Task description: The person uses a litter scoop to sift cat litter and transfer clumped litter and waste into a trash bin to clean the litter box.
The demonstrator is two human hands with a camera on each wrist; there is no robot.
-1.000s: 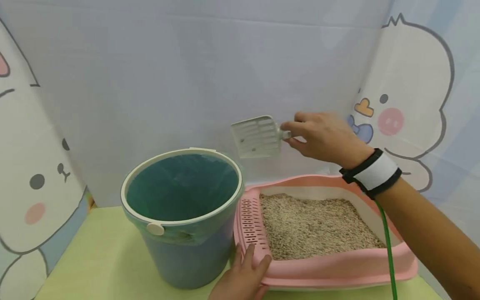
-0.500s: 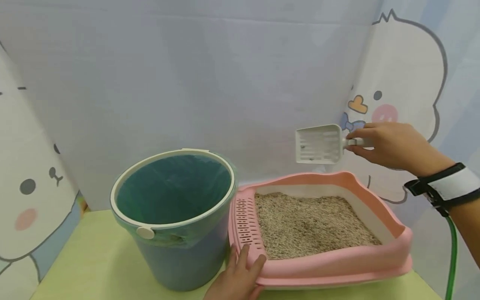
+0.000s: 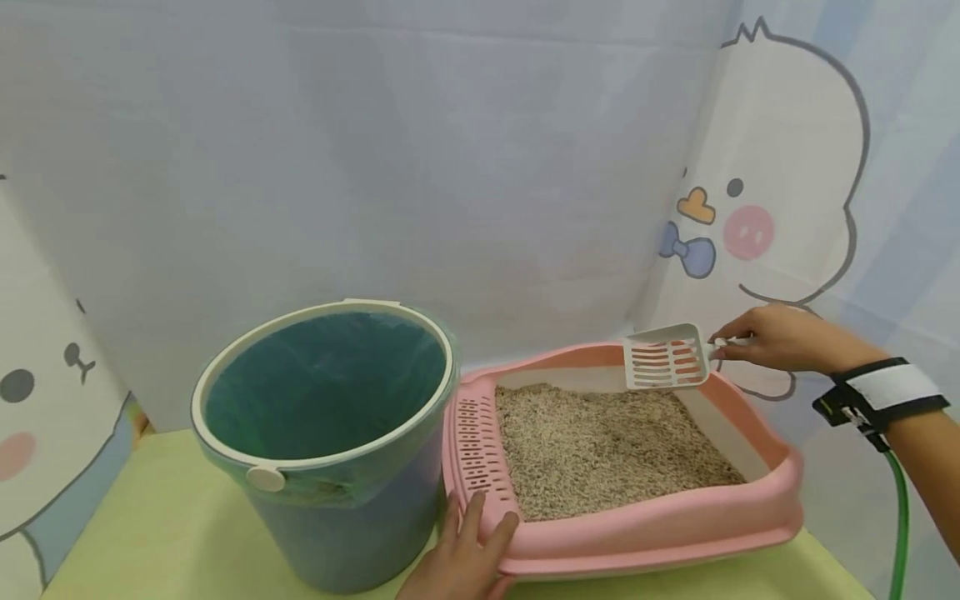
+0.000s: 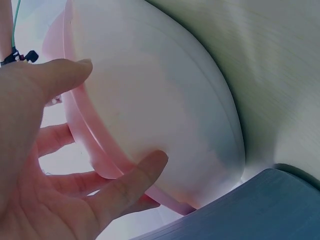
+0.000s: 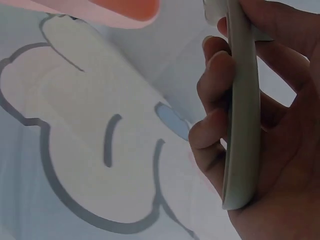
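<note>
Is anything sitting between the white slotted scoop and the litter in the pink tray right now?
Nothing visible. The white slotted plastic scoop, held by the right hand, hangs over the far right corner of the pink plastic litter tray, with only open air above the beige litter granules. The left hand rests on the tray's near left corner.

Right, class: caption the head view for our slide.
Right hand holds a slotted scoop over the litter tray; left hand steadies it.

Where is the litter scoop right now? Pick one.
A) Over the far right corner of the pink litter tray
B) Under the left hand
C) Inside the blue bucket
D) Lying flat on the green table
A: the right hand holds the white litter scoop above the pink litter tray, at its far right corner.
</note>
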